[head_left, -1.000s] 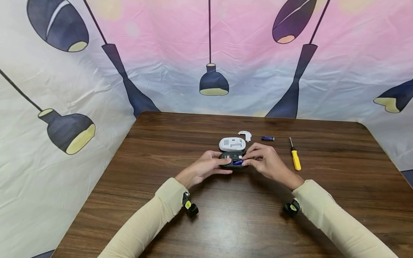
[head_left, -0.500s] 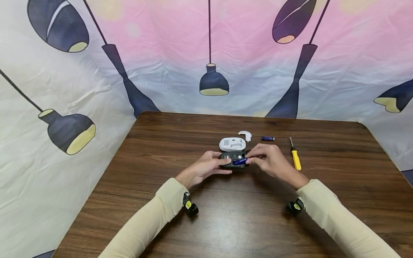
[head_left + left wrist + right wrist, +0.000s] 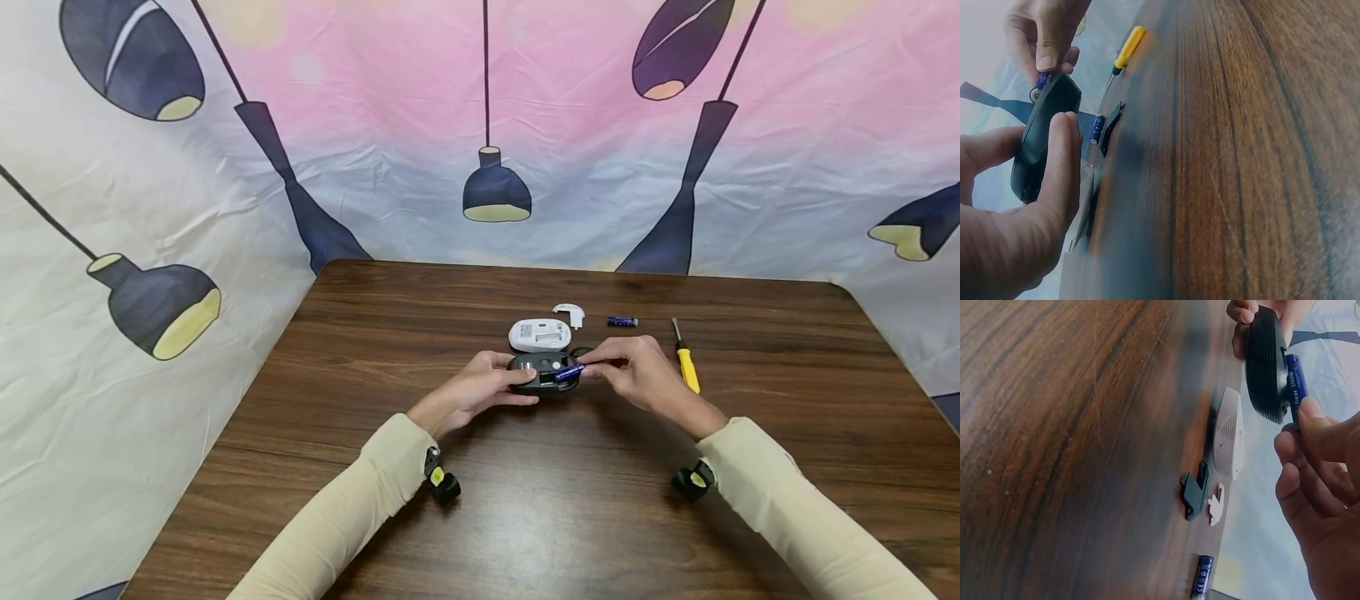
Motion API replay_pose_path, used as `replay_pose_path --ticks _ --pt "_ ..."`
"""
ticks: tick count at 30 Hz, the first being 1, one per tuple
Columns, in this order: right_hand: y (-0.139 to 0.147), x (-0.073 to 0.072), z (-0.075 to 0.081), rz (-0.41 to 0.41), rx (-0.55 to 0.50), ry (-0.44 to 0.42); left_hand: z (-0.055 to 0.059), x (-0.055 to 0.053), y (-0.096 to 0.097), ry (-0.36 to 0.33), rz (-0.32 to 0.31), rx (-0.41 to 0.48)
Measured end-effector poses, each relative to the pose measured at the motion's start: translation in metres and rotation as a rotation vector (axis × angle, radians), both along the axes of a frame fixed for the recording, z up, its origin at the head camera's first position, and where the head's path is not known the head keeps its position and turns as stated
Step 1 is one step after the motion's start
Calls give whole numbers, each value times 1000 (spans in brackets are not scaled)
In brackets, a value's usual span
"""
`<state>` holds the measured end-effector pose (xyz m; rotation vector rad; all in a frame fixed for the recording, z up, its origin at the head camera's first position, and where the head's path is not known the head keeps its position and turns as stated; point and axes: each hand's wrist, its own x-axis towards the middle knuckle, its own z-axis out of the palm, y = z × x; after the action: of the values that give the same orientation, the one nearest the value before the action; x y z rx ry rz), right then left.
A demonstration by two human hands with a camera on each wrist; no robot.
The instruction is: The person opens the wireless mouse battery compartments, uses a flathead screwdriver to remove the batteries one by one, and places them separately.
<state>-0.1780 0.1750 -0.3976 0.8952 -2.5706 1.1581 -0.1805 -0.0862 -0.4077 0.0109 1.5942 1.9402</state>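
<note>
My left hand grips a black computer mouse, its underside turned up and held above the table. In the left wrist view, the thumb and fingers clasp the mouse along its sides. Between thumb and fingertips my right hand pinches a blue battery. The right wrist view has this battery slanting out over the mouse's underside, one end close against it. Behind the black mouse lies a white mouse, upside down with its battery slot uncovered.
A white cover lies behind the white mouse, and a black cover lies near it. A second blue battery sits farther right. Beyond it is a yellow-handled screwdriver on the wooden table. A patterned cloth hangs behind.
My right hand has drawn back to the right, and the battery has slid and tilted up out of the black mouse's slot. My left hand and the mouse have stayed nearly still.
</note>
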Motion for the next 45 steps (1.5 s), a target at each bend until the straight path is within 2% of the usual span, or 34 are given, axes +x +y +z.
replay_pose_path --ticks 7,14,27,38,45 --pt "12 -1 1 -41 -10 -11 -2 0 -2 11 -5 3" --pt "31 -4 -1 -130 28 9 -3 0 -3 6 -1 3" --pt "58 -9 -14 -269 126 -126 -1 0 -2 3 -6 0" --pt "71 -12 -27 -323 187 -158 1 1 -2 3 -22 6" --pt "75 -14 -32 -346 214 -137 1 0 -2 0 -21 5"
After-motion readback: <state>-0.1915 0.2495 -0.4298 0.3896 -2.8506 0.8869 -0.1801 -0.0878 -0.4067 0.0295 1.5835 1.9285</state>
